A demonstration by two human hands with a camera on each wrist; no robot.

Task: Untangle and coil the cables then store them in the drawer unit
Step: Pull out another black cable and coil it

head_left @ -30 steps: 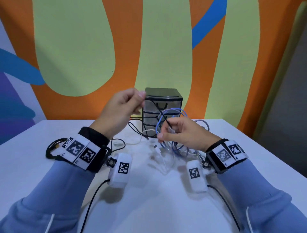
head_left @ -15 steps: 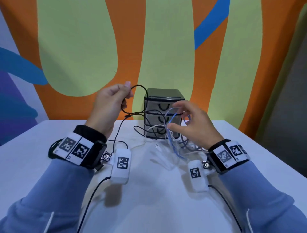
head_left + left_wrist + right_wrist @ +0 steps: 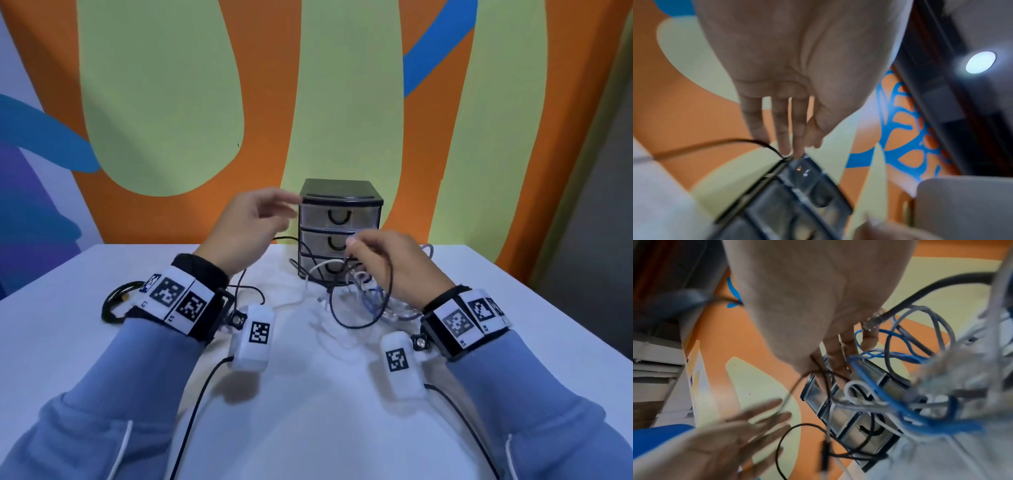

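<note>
A small black three-drawer unit stands at the back of the white table, all drawers closed. In front of it lies a tangle of blue, white and grey cables. My right hand pinches a thin black cable, and a loop of it hangs down over the tangle. In the right wrist view its fingers curl among blue and grey strands. My left hand hovers by the top drawer, fingers straight and holding nothing. A black strand crosses near their tips.
A coiled black cable lies on the table behind my left wrist. Black wrist-camera leads run back toward me on both sides. The painted wall stands close behind the drawer unit.
My left hand has let go of the black cable loop it held up and now points open-fingered at the top drawer. My right hand has taken the black cable and moved lower.
</note>
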